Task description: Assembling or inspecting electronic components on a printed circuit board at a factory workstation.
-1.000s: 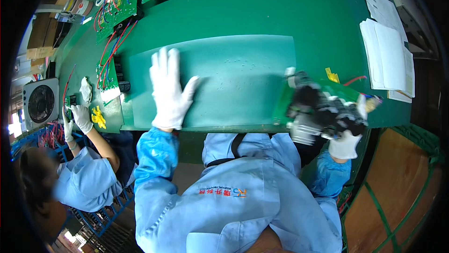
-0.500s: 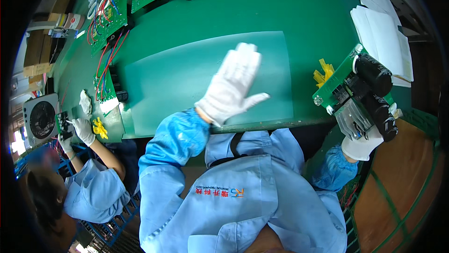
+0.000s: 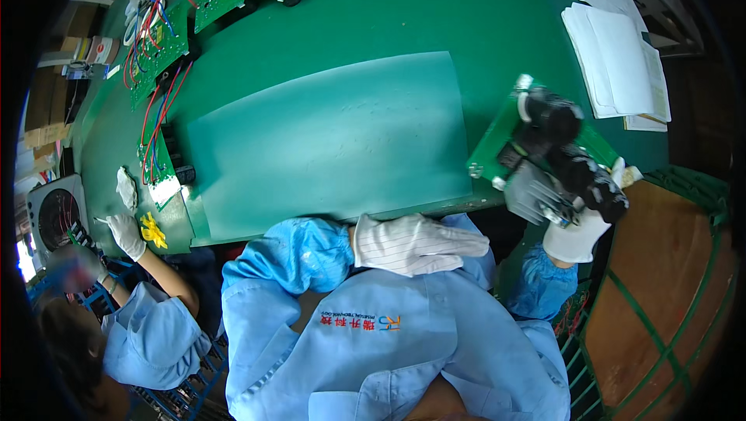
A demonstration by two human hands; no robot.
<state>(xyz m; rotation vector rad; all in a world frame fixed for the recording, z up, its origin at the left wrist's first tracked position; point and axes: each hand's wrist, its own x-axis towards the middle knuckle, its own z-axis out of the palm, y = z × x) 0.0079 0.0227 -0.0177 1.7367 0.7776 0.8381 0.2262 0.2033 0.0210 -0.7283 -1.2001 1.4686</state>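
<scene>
My right hand (image 3: 576, 240), in a white glove, grips a green circuit board (image 3: 492, 137) by its lower end, at the right of the table's near edge. Large black cylindrical capacitors (image 3: 553, 118) and a finned grey heat sink (image 3: 532, 195) stand out from the board, which is tilted and slightly blurred. Much of that hand's grip is hidden behind the parts. My left hand (image 3: 420, 246), gloved in white with thin stripes, is held before my body at the near edge. Its fingers are stretched out to the right, with nothing visible in them.
A translucent sheet (image 3: 334, 141) lies on the green table (image 3: 388, 17). Wired circuit boards (image 3: 163, 59) line the left side. Papers (image 3: 610, 59) lie at far right. A co-worker's gloved hand (image 3: 126, 236) is near yellow pieces (image 3: 154, 230), beside a fan (image 3: 58, 215).
My left hand has drawn back from above the sheet to my body. My right hand has carried the circuit board leftward, so it now hides the yellow pieces on that side.
</scene>
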